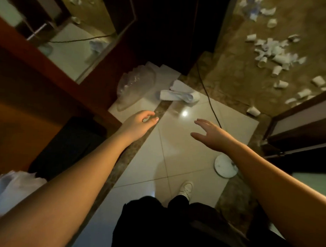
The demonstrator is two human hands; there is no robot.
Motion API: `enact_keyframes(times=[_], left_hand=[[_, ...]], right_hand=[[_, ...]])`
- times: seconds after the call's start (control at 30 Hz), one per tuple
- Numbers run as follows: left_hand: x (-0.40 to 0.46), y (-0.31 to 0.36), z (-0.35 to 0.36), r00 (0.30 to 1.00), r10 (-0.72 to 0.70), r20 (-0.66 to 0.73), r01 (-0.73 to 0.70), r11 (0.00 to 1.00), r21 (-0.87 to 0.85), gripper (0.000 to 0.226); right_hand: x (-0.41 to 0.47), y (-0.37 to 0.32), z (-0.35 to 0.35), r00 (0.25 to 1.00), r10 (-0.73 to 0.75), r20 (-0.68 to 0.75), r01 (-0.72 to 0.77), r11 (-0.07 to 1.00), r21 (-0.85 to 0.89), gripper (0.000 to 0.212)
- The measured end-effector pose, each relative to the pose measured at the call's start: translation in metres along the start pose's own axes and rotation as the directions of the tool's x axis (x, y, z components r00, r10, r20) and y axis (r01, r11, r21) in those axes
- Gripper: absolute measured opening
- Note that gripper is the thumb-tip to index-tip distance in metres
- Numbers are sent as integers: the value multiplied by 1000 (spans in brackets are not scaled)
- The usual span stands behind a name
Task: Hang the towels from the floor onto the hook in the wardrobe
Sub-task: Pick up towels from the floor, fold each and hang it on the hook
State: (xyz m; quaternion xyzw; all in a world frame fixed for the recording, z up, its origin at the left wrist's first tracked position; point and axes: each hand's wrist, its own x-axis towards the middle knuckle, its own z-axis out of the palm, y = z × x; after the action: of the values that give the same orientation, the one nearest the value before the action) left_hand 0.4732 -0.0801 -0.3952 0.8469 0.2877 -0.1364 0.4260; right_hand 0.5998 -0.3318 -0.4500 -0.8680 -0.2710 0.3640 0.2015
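Note:
A white towel (179,94) lies crumpled on the pale floor tiles, just in front of the dark wardrobe opening (167,31). My left hand (140,122) reaches out over the floor, empty, its fingers loosely curled, a short way below and left of the towel. My right hand (210,133) is stretched forward with fingers spread, holding nothing, below and right of the towel. Neither hand touches the towel. No hook shows in the dark wardrobe.
A clear plastic bag (134,87) lies left of the towel. A black cable (209,99) runs across the tiles. Several white paper cups (271,55) litter the brown carpet. A white round disc (224,166) lies near my shoe (185,188). A mirrored door (72,51) stands left.

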Motion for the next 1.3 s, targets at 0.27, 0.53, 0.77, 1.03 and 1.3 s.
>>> enact_keyframes(times=[0.27, 0.53, 0.77, 1.03, 1.3], left_hand=[[135, 10, 51, 981, -127, 148, 122, 992, 40, 34], [318, 2, 74, 928, -209, 308, 172, 975, 141, 32], [499, -3, 94, 888, -239, 392, 145, 956, 255, 33], [675, -48, 192, 858, -282, 429, 190, 951, 246, 22], [826, -121, 326, 895, -109, 432, -132, 861, 492, 54]], right_hand=[[73, 75, -19, 982, 187, 24, -188, 975, 117, 61], [203, 135, -25, 907, 404, 117, -420, 876, 236, 56], [350, 177, -35, 833, 534, 143, -547, 761, 347, 58], [534, 264, -4, 842, 538, 34, -500, 756, 422, 55], [697, 362, 79, 886, 463, -38, -414, 824, 387, 76]])
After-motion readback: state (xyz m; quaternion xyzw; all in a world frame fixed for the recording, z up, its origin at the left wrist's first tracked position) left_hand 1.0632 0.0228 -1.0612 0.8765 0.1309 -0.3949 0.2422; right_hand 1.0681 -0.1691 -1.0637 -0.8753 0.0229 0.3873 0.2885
